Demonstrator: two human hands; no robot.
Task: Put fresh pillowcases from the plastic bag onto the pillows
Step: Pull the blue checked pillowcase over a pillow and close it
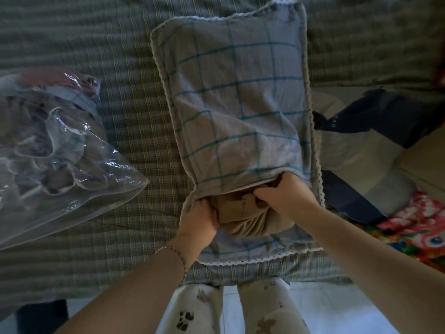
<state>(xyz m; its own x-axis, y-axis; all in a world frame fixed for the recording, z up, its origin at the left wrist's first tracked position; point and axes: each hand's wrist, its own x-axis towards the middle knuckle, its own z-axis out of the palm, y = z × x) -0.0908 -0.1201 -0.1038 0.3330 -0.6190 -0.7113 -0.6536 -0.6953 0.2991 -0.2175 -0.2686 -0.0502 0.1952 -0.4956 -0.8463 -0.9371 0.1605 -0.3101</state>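
Observation:
A grey pillowcase (238,97) with blue check lines and white lace trim lies lengthwise on the bed, mostly filled by a pillow. The tan end of the pillow (250,220) bulges out of the open near end. My left hand (198,219) is at the left side of the opening, fingers tucked under the pillowcase edge beside the pillow. My right hand (286,195) grips the bunched tan pillow fabric at the mouth, its back under the upper flap. A clear plastic bag (55,145) with folded fabric lies to the left.
The bed (134,109) is covered by a checked grey-green sheet. At the right lie dark blue and grey fabrics (375,121) and a bright floral cloth (414,227). My legs in patterned trousers (269,307) stand at the bed's near edge.

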